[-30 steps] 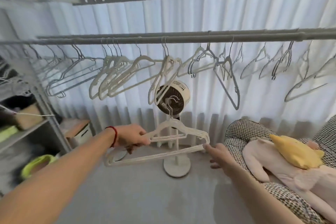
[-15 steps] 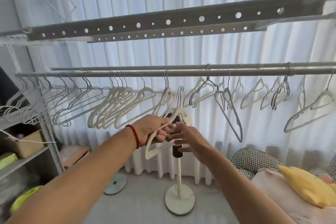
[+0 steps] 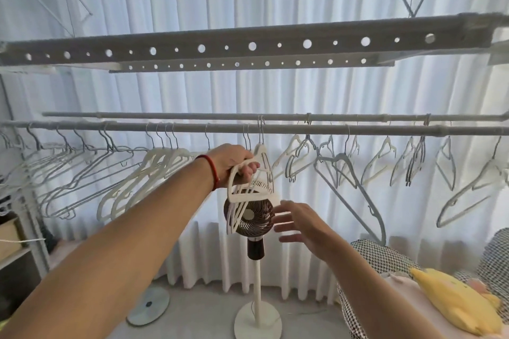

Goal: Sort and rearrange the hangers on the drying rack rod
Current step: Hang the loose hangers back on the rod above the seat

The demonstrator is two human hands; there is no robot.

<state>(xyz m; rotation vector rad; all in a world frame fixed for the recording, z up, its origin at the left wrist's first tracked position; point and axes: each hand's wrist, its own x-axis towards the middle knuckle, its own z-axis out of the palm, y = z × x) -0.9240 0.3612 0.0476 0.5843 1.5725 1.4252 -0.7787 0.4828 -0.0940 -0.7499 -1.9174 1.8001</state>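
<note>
Below the rod [image 3: 275,129], left hand [image 3: 234,162] fingers curled round two white hangers [image 3: 248,192], right hand [image 3: 297,221] spread, empty.

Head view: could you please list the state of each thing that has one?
Left hand: grips the white hangers.
White hangers: hooked on the rod.
Right hand: open, holding nothing.
Rod: carries hangers along its length.
Fan: upright on its stand.

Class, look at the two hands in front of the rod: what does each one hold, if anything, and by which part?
The left hand grips white plastic hangers by one shoulder arm; their hooks reach the grey rod. The right hand is open, holding nothing.
</note>
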